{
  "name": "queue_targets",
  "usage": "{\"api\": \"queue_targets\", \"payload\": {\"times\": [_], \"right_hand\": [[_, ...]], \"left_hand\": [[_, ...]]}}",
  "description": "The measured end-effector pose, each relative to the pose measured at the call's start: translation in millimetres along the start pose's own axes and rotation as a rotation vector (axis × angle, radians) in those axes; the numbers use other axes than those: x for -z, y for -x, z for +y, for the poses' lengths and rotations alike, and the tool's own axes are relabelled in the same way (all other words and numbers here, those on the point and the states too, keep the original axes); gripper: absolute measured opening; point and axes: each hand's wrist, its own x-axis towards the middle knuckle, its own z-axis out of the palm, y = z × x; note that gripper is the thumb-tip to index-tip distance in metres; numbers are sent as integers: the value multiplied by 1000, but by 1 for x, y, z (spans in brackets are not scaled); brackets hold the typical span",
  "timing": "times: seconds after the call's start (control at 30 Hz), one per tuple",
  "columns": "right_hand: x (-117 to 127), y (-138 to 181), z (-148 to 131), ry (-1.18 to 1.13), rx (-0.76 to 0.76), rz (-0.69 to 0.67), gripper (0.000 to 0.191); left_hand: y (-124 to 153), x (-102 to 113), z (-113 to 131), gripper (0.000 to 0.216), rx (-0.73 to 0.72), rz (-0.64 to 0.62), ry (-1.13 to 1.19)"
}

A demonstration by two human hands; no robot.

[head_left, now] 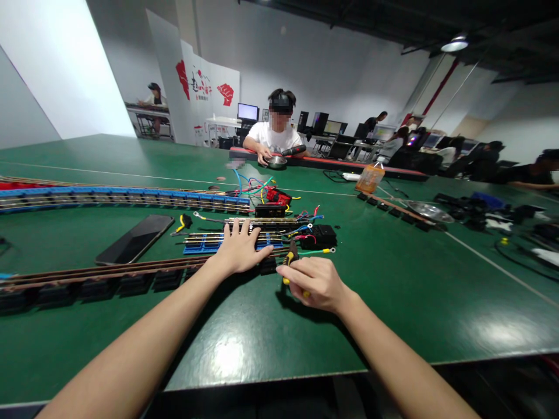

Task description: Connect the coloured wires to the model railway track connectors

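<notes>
My left hand (239, 249) lies flat with fingers spread on a short blue-based track piece (205, 241), next to the end of a long brown track (105, 272) on black sleepers. My right hand (315, 283) is closed round yellow-handled pliers (290, 259), whose dark jaws point at the track end by my left hand. Behind them lie a black box (322, 235) with a green wire, another short track section (262, 222) and a tangle of coloured wires (255, 186).
A phone (135, 238) lies face up at the left. A long blue track (122, 198) runs across the green table (393, 291). A person sits opposite with a metal bowl (276, 161). An orange bottle (369, 176) and more parts lie at the right.
</notes>
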Motion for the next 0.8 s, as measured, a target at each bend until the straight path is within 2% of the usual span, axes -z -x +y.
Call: {"api": "queue_targets", "payload": {"times": [0.17, 0.33, 0.6, 0.8], "right_hand": [[0, -5, -4, 34, 48, -64, 23], [1, -4, -3, 22, 42, -106, 25], [2, 0, 1, -13, -12, -52, 31], [4, -1, 1, -77, -153, 96, 36]], "left_hand": [[0, 1, 1, 81, 6, -1, 3], [1, 2, 1, 81, 5, -7, 5], [0, -2, 0, 81, -5, 14, 3], [0, -1, 0, 83, -2, 4, 3]]}}
